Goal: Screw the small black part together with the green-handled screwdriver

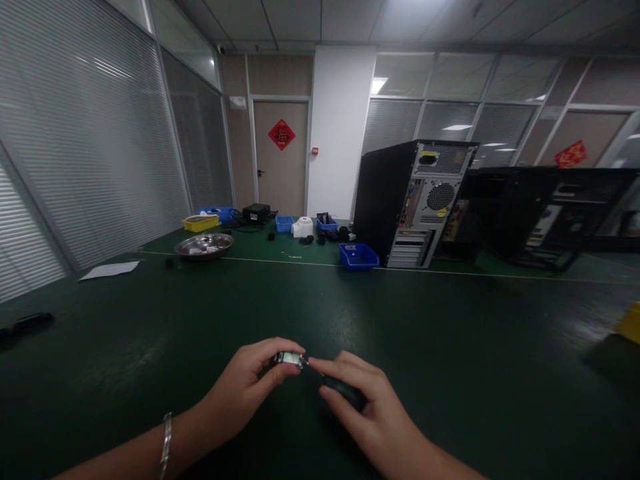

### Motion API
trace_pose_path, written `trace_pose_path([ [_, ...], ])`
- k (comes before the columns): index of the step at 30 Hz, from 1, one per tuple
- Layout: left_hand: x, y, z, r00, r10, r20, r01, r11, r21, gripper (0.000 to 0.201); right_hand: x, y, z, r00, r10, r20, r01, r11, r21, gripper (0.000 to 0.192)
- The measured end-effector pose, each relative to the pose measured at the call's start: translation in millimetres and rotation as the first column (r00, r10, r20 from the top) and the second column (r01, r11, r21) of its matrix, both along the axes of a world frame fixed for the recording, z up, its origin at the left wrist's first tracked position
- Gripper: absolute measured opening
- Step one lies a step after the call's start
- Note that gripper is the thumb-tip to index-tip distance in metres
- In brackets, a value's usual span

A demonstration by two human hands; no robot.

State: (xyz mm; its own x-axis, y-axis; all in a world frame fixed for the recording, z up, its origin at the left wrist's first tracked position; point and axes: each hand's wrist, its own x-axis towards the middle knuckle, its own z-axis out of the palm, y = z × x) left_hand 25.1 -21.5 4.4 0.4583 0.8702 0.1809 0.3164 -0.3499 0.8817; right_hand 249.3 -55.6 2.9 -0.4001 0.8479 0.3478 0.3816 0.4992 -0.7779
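Over the table (270, 300), left hand (249, 380) pinches part (290, 358); right hand (373, 400) curls round tool (345, 392); likely tool-to-part work, next needing steady alignment.

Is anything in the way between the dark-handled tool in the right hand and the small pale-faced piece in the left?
Nothing visible is. The left hand pinches the small pale-faced piece, and the dark-handled tool in the right hand points toward it. Whether they touch is too small to tell.
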Motion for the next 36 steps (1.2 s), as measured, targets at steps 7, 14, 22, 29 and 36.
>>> trace_pose_path([
  [7,1.4,-1.5,1.9,0.999,-0.018,0.038,0.019,1.000,-0.023,0.020,-0.8,1.8,-1.3,0.999,0.023,-0.030,-0.024,1.000,-0.009,0.033],
  [14,4.4,-2.1,-0.7,0.977,-0.031,0.209,0.057,0.991,-0.119,0.020,1.4,2.3,-3.6,0.997,0.044,-0.056,-0.045,0.999,-0.019,0.033],
  [22,7.0,-1.6,2.9,0.958,-0.044,0.285,0.104,0.975,-0.197,0.022,0.5,5.1,-4.6,0.996,0.044,-0.082,-0.046,0.999,-0.020,0.033],
  [29,7.8,-2.2,2.0,0.958,-0.011,0.285,0.077,0.972,-0.221,0.022,-0.4,2.7,-2.2,0.997,0.047,-0.060,-0.049,0.998,-0.042,0.034],
  [36,5.6,-3.9,2.0,0.941,0.001,0.337,0.098,0.957,-0.274,0.023,-0.4,3.6,-2.7,0.996,0.064,-0.068,-0.065,0.998,-0.011,0.033],
])
